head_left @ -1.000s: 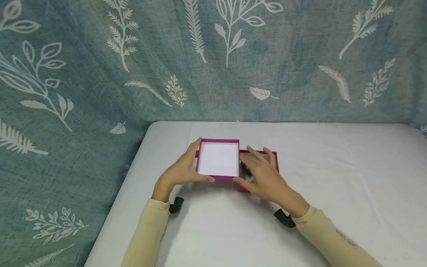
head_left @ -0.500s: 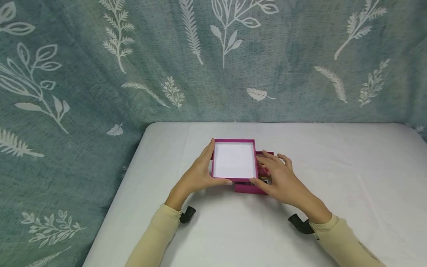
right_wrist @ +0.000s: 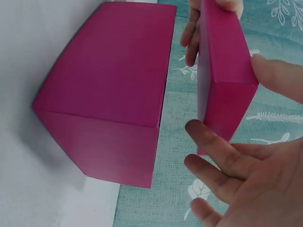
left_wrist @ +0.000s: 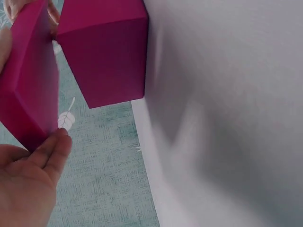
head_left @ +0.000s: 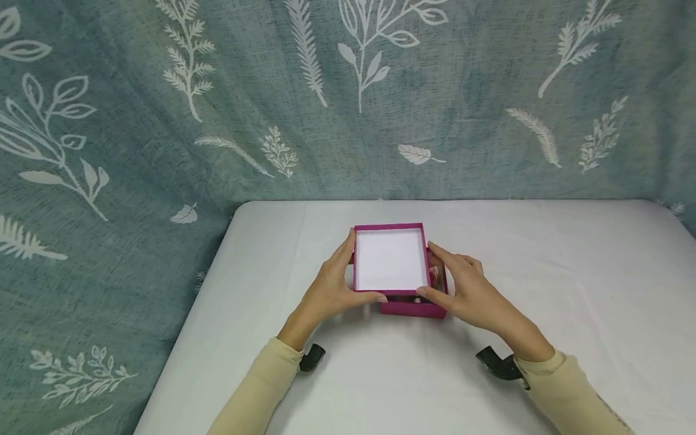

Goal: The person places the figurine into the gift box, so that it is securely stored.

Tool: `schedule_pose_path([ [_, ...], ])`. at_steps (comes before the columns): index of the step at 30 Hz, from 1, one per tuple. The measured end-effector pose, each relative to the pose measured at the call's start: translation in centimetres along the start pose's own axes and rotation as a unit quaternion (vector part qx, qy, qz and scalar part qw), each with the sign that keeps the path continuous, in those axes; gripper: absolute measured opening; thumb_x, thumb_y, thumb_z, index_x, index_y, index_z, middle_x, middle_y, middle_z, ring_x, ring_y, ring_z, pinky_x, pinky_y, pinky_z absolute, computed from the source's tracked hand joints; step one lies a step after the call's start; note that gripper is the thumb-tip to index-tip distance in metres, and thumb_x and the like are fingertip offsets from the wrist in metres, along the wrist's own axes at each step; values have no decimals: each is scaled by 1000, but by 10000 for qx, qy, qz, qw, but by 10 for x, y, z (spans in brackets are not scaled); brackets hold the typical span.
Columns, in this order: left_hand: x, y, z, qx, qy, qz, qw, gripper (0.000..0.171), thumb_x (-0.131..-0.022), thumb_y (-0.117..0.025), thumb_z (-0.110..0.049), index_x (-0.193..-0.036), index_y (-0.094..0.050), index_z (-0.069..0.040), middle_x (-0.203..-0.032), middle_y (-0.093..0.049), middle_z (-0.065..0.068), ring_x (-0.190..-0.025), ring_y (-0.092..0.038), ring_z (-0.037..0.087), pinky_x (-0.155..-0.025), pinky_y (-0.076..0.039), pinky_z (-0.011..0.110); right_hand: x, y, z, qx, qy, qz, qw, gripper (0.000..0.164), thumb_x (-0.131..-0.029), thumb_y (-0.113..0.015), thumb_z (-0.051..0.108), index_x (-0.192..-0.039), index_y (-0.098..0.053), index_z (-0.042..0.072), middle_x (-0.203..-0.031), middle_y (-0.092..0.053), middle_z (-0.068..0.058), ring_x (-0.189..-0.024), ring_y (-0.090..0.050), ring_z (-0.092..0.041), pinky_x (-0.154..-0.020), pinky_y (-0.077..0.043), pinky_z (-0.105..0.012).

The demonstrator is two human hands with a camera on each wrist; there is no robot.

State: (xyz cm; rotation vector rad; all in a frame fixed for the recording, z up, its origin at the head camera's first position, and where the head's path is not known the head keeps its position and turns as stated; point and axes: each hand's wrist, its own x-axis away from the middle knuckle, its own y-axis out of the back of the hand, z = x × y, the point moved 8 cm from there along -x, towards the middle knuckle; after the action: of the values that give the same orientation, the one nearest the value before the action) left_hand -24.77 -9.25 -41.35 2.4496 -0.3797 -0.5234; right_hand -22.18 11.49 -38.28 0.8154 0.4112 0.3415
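A square magenta box lid (head_left: 390,258) is held level above a deeper magenta box (head_left: 413,310), its white face within a magenta rim turned up. My left hand (head_left: 337,284) grips the lid's left side, thumb along the front edge. My right hand (head_left: 478,296) holds the right side, thumb at the front right corner. Both wrist views show a gap between the lid (right_wrist: 232,52) and the box (right_wrist: 109,71). Through the gap, reddish and dark contents show in the head view; the lid hides most of them.
The box stands on a table with a white cloth (head_left: 544,290). Behind and to the left hangs a blue-green curtain (head_left: 228,121) with white leaf patterns. A black wrist camera mount (head_left: 497,364) sits below the right wrist, another black mount (head_left: 312,357) below the left.
Both hands have carried the lid rightward until it lies over most of the box. The right hand has shifted from over the box to its right side. The box stays put.
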Motion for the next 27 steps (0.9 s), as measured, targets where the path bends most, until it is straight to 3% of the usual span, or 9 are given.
schedule_pose_path([
  [3, 1, 0, -2, 134, -147, -127, 9997, 123, -67, -90, -38, -159, -11, -16, -149, -43, -2, -115, -57, 14, -99, -50, 48, 0, 0, -5, -188, -187, 79, 9996, 87, -86, -76, 26, -149, -28, -8, -141, -51, -26, -129, -47, -42, -107, -20, -60],
  [7, 0, 0, -4, 226, -163, -252, 9993, 114, -68, -90, -34, -157, -22, -13, -146, -46, 0, -116, -60, 16, -98, -51, 47, 0, 3, -8, -321, -258, 110, 9991, 89, -85, -78, 28, -150, -29, -8, -132, -59, -22, -128, -47, -42, -105, -23, -63],
  [10, 0, 2, -6, 268, -238, -396, 9986, 102, -69, -90, -31, -152, -34, -11, -141, -50, 0, -118, -61, 17, -101, -50, 40, -1, 6, -10, -373, -231, 52, 9990, 88, -84, -78, 26, -149, -30, -8, -120, -65, -17, -124, -51, -40, -104, -24, -65],
  [13, -1, 4, -10, 310, -451, -524, 9971, 91, -69, -89, -27, -145, -43, -9, -135, -55, 3, -120, -61, 18, -102, -49, 31, -1, 9, -12, -406, -289, 31, 9988, 86, -84, -78, 25, -150, -31, -6, -122, -64, -17, -123, -52, -39, -106, -24, -65],
  [19, -1, 6, -16, 487, -826, -681, 9931, 83, -72, -88, -21, -142, -47, -6, -135, -56, 7, -118, -63, 20, -100, -50, 28, 0, 13, -15, -483, -446, 80, 9978, 86, -85, -77, 28, -151, -31, -3, -128, -61, -19, -125, -50, -40, -106, -24, -65],
  [27, 1, 6, -18, 561, -1014, -811, 9900, 75, -77, -84, -19, -142, -49, -4, -136, -58, 8, -113, -65, 21, -99, -51, 32, -1, 14, -18, -549, -388, 24, 9977, 87, -84, -79, 26, -150, -31, -4, -123, -61, -17, -124, -51, -37, -105, -32, -64],
])
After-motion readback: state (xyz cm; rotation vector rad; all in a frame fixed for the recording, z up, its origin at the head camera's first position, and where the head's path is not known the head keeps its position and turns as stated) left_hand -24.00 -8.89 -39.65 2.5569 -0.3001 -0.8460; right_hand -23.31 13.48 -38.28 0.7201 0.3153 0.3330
